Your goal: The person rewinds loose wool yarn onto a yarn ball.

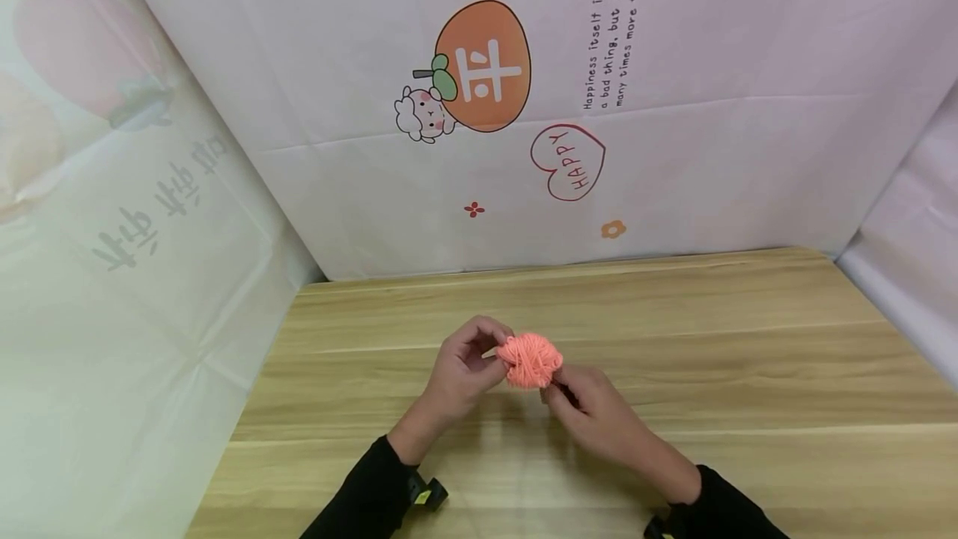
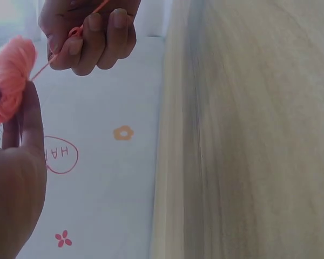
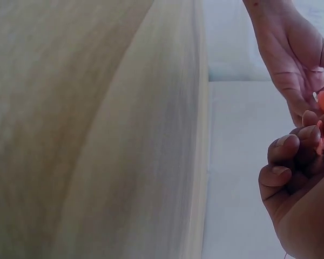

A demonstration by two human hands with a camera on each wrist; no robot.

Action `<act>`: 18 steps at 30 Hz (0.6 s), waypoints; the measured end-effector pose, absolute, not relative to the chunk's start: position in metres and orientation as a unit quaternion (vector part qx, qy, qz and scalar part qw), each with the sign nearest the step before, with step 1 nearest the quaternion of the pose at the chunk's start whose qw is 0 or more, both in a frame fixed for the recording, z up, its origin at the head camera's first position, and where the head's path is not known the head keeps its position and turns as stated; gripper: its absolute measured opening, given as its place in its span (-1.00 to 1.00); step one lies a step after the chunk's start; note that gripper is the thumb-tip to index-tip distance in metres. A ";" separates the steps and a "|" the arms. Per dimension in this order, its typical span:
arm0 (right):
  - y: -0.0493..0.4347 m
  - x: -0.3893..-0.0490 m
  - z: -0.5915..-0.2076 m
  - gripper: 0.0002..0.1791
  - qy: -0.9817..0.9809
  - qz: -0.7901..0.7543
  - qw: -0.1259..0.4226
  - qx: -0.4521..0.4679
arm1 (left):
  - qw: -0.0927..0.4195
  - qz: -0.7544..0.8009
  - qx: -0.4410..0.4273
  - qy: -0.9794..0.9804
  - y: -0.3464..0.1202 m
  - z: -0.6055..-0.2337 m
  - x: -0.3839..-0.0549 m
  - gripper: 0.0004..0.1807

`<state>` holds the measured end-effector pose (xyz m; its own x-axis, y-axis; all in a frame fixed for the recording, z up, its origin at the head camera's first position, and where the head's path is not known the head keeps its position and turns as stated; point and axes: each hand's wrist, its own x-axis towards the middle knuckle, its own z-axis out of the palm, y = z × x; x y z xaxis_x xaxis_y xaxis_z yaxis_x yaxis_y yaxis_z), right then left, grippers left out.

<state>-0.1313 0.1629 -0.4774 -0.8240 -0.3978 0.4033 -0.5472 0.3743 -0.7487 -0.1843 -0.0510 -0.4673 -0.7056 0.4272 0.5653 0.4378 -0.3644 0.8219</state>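
Note:
A small ball of coral-pink yarn (image 1: 531,360) is held above the wooden table, between the two hands. My left hand (image 1: 461,368) pinches its left side with thumb and fingers; the left wrist view shows the yarn bundle (image 2: 12,75) at those fingertips. My right hand (image 1: 599,414) is at the ball's lower right, its fingers curled. In the left wrist view a strand (image 2: 43,69) runs from the ball to the right hand (image 2: 92,38), which pinches it. A small loop of yarn (image 3: 322,141) shows between the right fingers in the right wrist view.
The wood-grain table (image 1: 359,389) spreads below both hands. A white printed sheet (image 1: 359,190) hangs along its back edge, with more white sheeting (image 1: 112,356) at the left side. Black sleeves (image 1: 367,489) with wrist-worn devices (image 1: 428,495) cover the forearms.

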 end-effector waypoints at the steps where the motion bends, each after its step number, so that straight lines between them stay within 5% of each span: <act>1: 0.163 -0.131 -0.478 -0.76 -0.824 0.481 0.077 0.289 | 0.009 -0.731 -0.372 -0.572 -0.051 -0.468 -0.185 -0.80; 18: 0.162 -0.130 -0.475 -0.76 -0.817 0.489 0.077 0.297 | 0.021 -0.689 -0.279 -0.669 -0.048 -0.447 -0.174 -0.80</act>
<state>-0.1299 0.1620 -0.4752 -0.8120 -0.4090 0.4165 -0.5604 0.3464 -0.7524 -0.1737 -0.0482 -0.4473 -0.8433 0.3443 0.4126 0.4022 -0.1049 0.9095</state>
